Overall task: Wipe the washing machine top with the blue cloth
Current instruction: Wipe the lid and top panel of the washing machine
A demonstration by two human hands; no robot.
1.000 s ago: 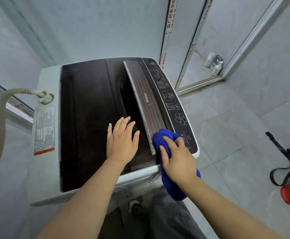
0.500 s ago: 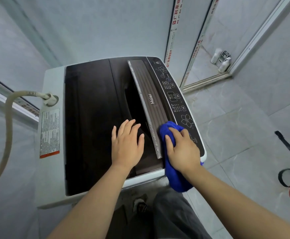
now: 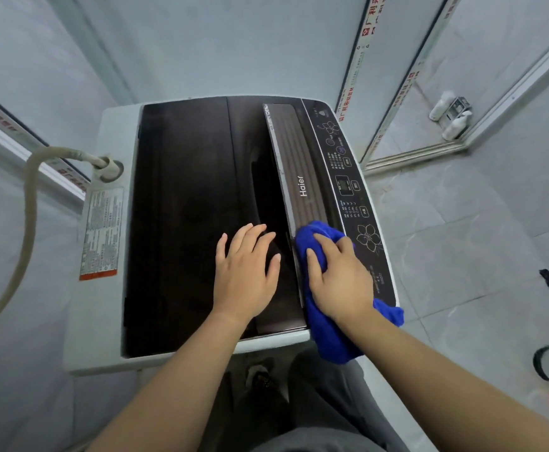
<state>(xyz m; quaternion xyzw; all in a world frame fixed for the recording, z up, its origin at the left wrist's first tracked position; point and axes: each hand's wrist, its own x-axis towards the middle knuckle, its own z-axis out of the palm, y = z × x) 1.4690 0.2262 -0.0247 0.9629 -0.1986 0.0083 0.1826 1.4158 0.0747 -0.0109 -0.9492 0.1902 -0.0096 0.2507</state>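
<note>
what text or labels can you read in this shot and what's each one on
"Haier": on the grey ribbed lid strip of the washing machine.
Control panel: small button captions and flower symbols, too small to read.
White sticker with red bottom band on the machine's left edge: fine print, blurred.
Red-printed tape on the door frame: Chinese characters, too blurred to quote reliably.

**Cloth climbs the lid strip**

The right hand (image 3: 340, 275) pushes the bunched bright-blue microfibre cloth (image 3: 320, 238) farther up the ribbed grey handle strip of the lid (image 3: 294, 177), away from the near corner where it was a second ago. The cloth's front edge now lies beside the large flower outline on the glossy black control panel (image 3: 348, 184) (earlier it sat below that flower). The left hand (image 3: 245, 274), flat on the dark lid, slides forward alongside it.
</note>
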